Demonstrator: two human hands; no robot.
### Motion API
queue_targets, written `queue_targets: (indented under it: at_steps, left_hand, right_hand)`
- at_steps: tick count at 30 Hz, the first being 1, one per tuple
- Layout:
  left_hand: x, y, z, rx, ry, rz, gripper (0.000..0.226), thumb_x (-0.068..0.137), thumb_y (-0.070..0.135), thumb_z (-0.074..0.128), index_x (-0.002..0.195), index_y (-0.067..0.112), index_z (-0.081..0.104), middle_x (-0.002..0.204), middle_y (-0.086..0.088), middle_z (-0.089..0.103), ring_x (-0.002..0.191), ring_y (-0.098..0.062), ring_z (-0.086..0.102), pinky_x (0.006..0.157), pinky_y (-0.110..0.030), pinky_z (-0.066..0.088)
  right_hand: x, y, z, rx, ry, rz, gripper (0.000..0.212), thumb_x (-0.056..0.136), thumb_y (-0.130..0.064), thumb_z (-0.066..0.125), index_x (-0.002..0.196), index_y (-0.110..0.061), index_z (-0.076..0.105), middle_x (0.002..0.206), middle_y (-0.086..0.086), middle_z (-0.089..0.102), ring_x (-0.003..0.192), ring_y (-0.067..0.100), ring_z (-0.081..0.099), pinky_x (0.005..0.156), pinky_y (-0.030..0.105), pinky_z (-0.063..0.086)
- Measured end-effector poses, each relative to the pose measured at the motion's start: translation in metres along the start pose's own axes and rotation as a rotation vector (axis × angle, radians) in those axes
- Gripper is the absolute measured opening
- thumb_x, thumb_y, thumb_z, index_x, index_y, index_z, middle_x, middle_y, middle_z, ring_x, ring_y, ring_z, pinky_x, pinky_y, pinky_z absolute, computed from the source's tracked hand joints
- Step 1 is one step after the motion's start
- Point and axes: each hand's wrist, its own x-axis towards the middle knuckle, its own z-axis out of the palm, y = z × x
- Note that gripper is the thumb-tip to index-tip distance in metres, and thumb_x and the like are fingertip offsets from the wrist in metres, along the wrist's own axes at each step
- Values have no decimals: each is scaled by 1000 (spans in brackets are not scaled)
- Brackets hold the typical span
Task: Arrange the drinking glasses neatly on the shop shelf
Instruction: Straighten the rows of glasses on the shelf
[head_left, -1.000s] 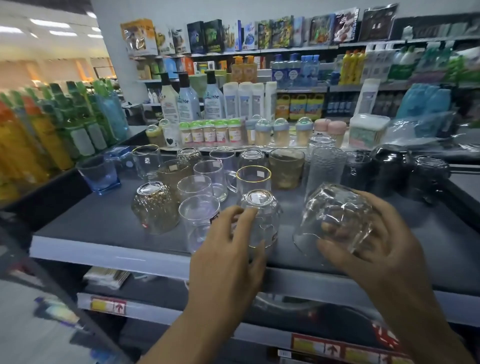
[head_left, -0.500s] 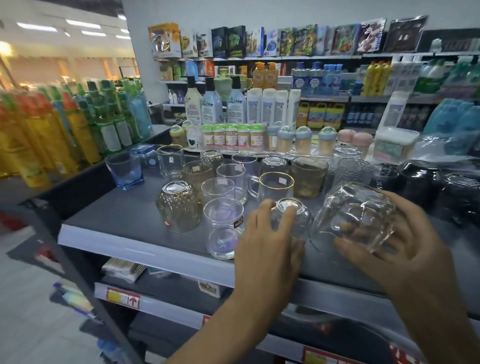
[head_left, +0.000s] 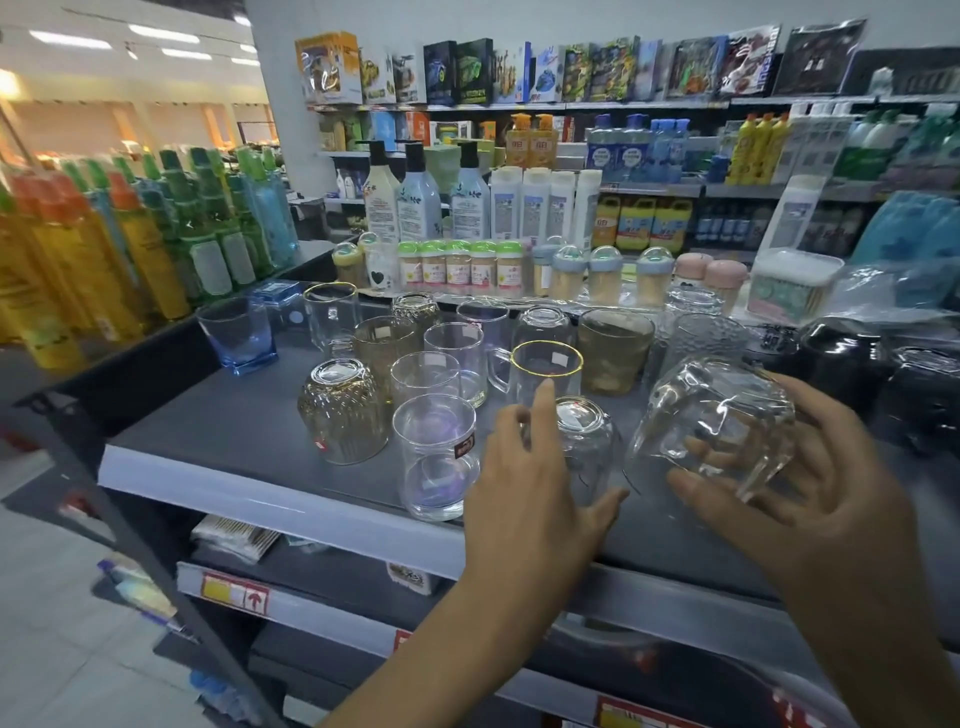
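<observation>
Several drinking glasses stand on the dark shop shelf (head_left: 208, 415). My left hand (head_left: 530, 488) wraps around a small clear glass (head_left: 584, 441) standing upside down near the front edge, fingers on its left side and thumb on its right. My right hand (head_left: 831, 493) holds a large dimpled clear glass (head_left: 717, 426), tilted and lifted just above the shelf, to the right of the small one. Close by stand a clear tumbler with a sticker (head_left: 436, 457), an upside-down amber glass (head_left: 340, 410) and a gold-rimmed mug (head_left: 545, 369).
A blue glass (head_left: 236, 332) stands alone at the left. Black cups (head_left: 831, 353) crowd the right side. Small jars (head_left: 457, 267) and lotion bottles (head_left: 415, 197) line the back. Green and orange bottles (head_left: 156, 234) fill the shelf on the left.
My left hand has closed further round the small upside-down glass, the thumb coming to its right side. The right hand keeps the large glass tilted in about the same place.
</observation>
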Motion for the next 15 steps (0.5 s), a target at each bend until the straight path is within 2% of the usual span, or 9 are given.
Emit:
queue_targets:
  at_steps: [3, 5, 7, 9, 12, 15]
  left_hand:
    - [-1, 4, -1, 15, -2, -37, 103, 81, 65, 73, 159, 27, 18, 140, 2, 32, 116, -21, 55, 83, -34, 55]
    - [-1, 4, 0, 5, -24, -43, 103, 80, 62, 76, 158, 30, 17, 141, 2, 30, 113, -22, 58, 81, -34, 56]
    - [-4, -2, 3, -38, -79, -66, 111, 78, 56, 81, 159, 36, 7, 144, 5, 34, 114, -21, 59, 85, -37, 57]
    - [-8, -9, 4, -94, -109, -100, 119, 77, 50, 85, 160, 39, 0, 143, 9, 46, 112, -19, 62, 86, -41, 56]
    - [-12, -16, 5, -270, -120, -159, 109, 76, 40, 89, 156, 45, 14, 130, 16, 63, 111, -10, 65, 91, -42, 57]
    - [-12, -21, 3, -318, -141, -164, 95, 76, 39, 89, 149, 45, 27, 129, 18, 64, 117, -6, 62, 96, -40, 56]
  right_hand:
    - [2, 5, -5, -22, 14, 4, 98, 48, -52, 99, 135, -34, 57, 121, -5, 73, 106, 16, 74, 92, 38, 59]
    - [2, 11, -6, -24, 17, 6, 90, 51, -36, 94, 134, -31, 58, 119, -5, 73, 104, 15, 74, 92, 36, 59]
    - [2, 15, -7, -21, 23, 6, 88, 51, -31, 90, 133, -29, 59, 118, -4, 74, 104, 16, 74, 92, 37, 59]
    - [3, 19, -9, -10, 26, 11, 88, 51, -31, 89, 133, -28, 59, 118, -4, 74, 104, 16, 74, 91, 35, 59]
    - [5, 27, -12, -2, 23, 23, 86, 52, -32, 90, 132, -29, 59, 118, -5, 73, 102, 16, 74, 89, 31, 60]
    - [5, 37, -11, 14, 14, 44, 86, 51, -31, 90, 131, -27, 59, 114, -5, 73, 99, 15, 75, 84, 25, 61]
